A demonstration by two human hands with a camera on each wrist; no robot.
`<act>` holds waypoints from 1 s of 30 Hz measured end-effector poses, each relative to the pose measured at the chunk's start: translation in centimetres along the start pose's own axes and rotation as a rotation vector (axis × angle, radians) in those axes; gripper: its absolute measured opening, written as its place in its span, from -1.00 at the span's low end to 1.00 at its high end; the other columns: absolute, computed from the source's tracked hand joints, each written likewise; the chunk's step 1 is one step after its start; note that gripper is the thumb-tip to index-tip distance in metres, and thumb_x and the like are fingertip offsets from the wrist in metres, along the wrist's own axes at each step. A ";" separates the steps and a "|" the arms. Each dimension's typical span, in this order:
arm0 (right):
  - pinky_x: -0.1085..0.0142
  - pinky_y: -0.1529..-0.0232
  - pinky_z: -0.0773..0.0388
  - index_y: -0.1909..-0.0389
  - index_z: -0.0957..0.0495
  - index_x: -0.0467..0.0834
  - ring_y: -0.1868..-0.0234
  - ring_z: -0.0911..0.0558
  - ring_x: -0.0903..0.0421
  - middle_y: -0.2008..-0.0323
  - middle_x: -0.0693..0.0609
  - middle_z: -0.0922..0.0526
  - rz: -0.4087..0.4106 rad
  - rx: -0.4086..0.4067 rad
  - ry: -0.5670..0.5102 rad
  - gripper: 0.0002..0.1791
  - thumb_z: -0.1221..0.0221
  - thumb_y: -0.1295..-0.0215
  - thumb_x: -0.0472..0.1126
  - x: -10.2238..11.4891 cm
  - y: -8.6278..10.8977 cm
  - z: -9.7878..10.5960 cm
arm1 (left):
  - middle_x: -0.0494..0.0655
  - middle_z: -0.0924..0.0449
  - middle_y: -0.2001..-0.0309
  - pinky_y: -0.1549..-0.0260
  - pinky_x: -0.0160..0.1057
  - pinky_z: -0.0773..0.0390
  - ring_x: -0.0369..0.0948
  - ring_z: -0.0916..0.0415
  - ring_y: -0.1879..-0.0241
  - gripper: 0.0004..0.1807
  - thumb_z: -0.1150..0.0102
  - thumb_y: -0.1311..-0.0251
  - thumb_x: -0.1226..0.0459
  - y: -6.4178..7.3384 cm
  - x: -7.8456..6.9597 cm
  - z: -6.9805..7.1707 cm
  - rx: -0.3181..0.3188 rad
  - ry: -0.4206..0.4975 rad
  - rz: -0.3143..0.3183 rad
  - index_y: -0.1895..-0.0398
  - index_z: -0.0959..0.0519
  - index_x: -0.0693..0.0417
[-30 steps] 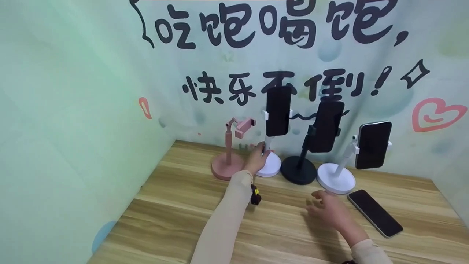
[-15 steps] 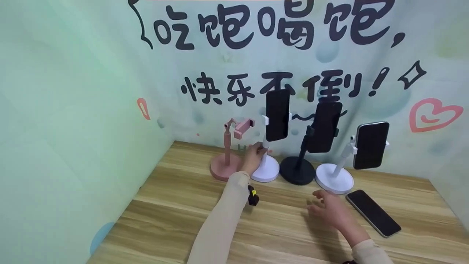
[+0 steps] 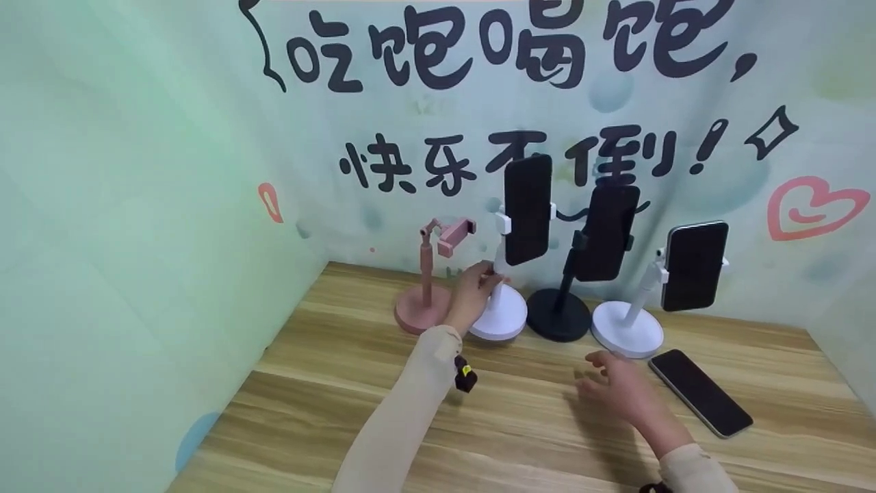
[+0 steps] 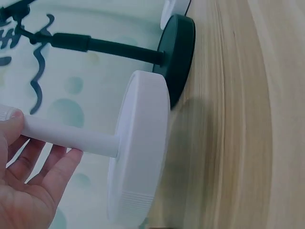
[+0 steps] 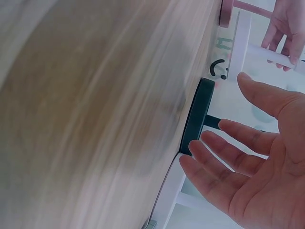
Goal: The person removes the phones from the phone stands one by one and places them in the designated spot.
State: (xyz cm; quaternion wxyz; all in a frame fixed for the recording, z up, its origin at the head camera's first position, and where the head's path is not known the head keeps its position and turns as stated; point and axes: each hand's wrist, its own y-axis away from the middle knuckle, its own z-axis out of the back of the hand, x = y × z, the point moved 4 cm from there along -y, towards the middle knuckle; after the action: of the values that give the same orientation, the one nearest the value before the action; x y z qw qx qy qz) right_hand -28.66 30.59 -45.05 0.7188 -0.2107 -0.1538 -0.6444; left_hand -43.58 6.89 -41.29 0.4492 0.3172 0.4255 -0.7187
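gripping the white stand (image 3: 498,318) pole, left hand (image 3: 471,294); right hand (image 3: 616,390) spread.

1. White phone stand (image 3: 501,311): round flat base on the wooden table, slim white pole, gripped by the left hand (image 3: 472,294), standing between the pink and black stands.
2. Black phone (image 3: 527,209): clamped upright in its cradle, screen dark.

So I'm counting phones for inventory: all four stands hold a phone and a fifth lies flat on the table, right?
Not quite. The head view shows the pink stand with its clamp empty; only the two white stands and the black stand hold phones. The loose phone does lie flat on the table, making four phones.
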 end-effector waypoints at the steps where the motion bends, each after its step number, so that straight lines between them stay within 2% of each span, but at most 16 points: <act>1: -0.17 -0.03 -0.57 -0.12 -0.51 -0.38 -0.02 -0.63 -0.33 -0.02 -0.40 -0.62 0.002 0.000 -0.006 -0.48 -0.34 -0.22 -0.18 0.1 0.0 0.0 | -0.06 -0.70 0.03 0.04 -0.28 -0.61 -0.20 -0.59 0.04 -0.76 -0.05 -0.46 0.19 0.2 -0.1 0.1 0.000 -0.005 -0.008 -0.05 -0.60 0.05; 5: -0.16 -0.03 -0.56 -0.10 -0.51 -0.39 0.00 -0.63 -0.33 -0.01 -0.40 -0.61 0.010 -0.013 -0.017 -0.49 -0.35 -0.21 -0.19 0.2 0.0 -0.1 | -0.06 -0.69 0.02 0.03 -0.26 -0.62 -0.18 -0.61 0.01 -0.77 -0.07 -0.44 0.21 1.1 -0.5 0.4 -0.001 -0.041 -0.033 -0.04 -0.61 0.03; 9: -0.17 -0.03 -0.56 -0.09 -0.51 -0.40 0.00 -0.63 -0.34 -0.02 -0.42 -0.61 0.013 -0.019 -0.027 -0.50 -0.35 -0.21 -0.19 0.3 0.1 -0.1 | -0.01 -0.67 -0.02 0.00 -0.22 -0.65 -0.14 -0.63 -0.03 -0.76 -0.10 -0.42 0.23 2.1 -0.5 0.5 0.009 -0.036 -0.038 -0.07 -0.60 0.05; 14: -0.18 -0.04 -0.55 -0.09 -0.50 -0.40 -0.01 -0.62 -0.34 -0.02 -0.42 -0.60 0.006 -0.005 -0.036 -0.49 -0.35 -0.22 -0.18 0.2 0.1 -0.2 | 0.04 -0.66 -0.03 0.05 -0.23 -0.67 -0.09 -0.65 -0.03 -0.73 -0.12 -0.41 0.25 2.9 -0.1 0.4 0.025 -0.007 -0.034 -0.10 -0.59 0.10; 19: -0.18 -0.03 -0.55 -0.09 -0.50 -0.41 0.00 -0.62 -0.34 -0.01 -0.42 -0.60 0.005 0.000 -0.027 -0.48 -0.35 -0.22 -0.16 0.1 0.1 -0.1 | 0.05 -0.67 -0.02 0.09 -0.26 -0.67 -0.09 -0.66 -0.02 -0.74 -0.12 -0.41 0.26 3.7 0.6 0.3 0.036 -0.028 -0.024 -0.09 -0.58 0.12; 24: -0.18 -0.03 -0.55 -0.09 -0.50 -0.41 0.00 -0.62 -0.33 0.00 -0.41 -0.61 0.006 -0.003 -0.027 -0.48 -0.34 -0.22 -0.16 0.1 0.1 -0.1 | 0.05 -0.69 0.02 0.11 -0.26 -0.68 -0.10 -0.67 0.01 -0.75 -0.13 -0.40 0.25 4.1 1.2 0.3 0.058 -0.012 -0.027 -0.05 -0.60 0.13; 30: -0.18 -0.04 -0.55 -0.11 -0.49 -0.40 -0.02 -0.61 -0.34 -0.02 -0.42 -0.60 0.006 0.007 -0.021 -0.47 -0.34 -0.23 -0.16 0.1 0.1 -0.1 | 0.04 -0.69 0.01 0.09 -0.25 -0.68 -0.09 -0.68 0.01 -0.72 -0.14 -0.40 0.19 4.4 1.6 0.4 0.061 -0.014 0.006 -0.05 -0.61 0.14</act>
State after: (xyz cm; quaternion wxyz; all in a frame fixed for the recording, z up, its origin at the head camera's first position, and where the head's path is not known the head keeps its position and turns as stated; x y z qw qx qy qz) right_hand -28.60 30.43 -45.13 0.7197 -0.2153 -0.1631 -0.6396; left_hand -40.23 4.89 -43.87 0.4444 0.3271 0.3994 -0.7321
